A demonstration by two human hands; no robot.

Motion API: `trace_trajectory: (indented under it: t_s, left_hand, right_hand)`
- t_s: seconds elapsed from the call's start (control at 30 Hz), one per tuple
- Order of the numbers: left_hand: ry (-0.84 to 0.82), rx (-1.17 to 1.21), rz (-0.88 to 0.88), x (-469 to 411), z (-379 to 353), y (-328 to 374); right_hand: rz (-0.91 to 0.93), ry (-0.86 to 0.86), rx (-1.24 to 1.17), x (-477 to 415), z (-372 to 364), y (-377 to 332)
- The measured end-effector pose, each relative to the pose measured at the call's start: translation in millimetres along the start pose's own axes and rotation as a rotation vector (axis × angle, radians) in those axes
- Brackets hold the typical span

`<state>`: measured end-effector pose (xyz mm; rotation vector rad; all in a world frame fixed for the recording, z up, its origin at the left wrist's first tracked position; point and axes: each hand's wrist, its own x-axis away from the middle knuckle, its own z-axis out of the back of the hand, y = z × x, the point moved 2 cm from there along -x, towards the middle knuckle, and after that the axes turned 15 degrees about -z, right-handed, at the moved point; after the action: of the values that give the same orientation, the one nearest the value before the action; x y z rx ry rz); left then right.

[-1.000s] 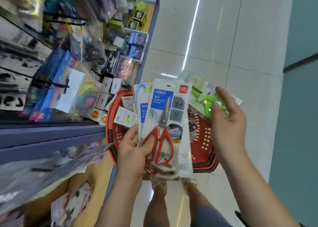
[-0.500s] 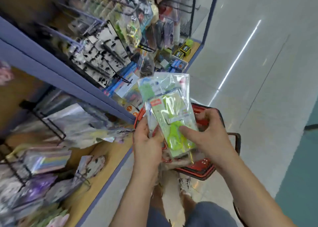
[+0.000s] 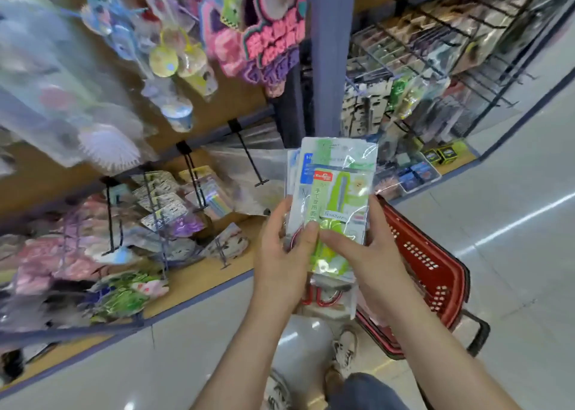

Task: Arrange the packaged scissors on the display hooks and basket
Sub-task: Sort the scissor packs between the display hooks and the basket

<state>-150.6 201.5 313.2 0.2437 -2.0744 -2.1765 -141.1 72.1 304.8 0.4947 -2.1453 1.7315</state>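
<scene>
While left hand [image 3: 280,263] and right hand [image 3: 370,254] pinch the scissor packs [image 3: 339,185], they look slick, light.
I'd grab the stiff edges.

light: bright overhead light is filling the aisle | glare: white streaks are shining on the glossy floor [image 3: 513,220] at right | blur: motion is smearing the hanging goods [image 3: 62,83] at upper left | edges: the shelf edge [image 3: 186,303] is bowing

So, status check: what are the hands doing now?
Both busy: left grip and right grip hold scissor packs, green pair on top. Red basket behind them. Hook ahead, path looks open.
</scene>
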Motion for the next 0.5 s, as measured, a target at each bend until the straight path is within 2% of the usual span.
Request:
trace_trajectory:
  t_s: [0.1, 0.27, 0.5]
  left_hand:
    - [0.108, -0.027, -0.012, 11, 38, 6]
    - [0.307, -0.058, -0.036, 39, 129, 14]
    - [0.341, 0.002, -0.081, 46, 186, 50]
  right_hand:
    - [-0.062, -0.037, -0.116, 9, -34, 6]
    - [-0.036, -0.109, -0.015, 47, -119, 21]
    - [0.052, -0.171, -0.032, 75, -173, 10]
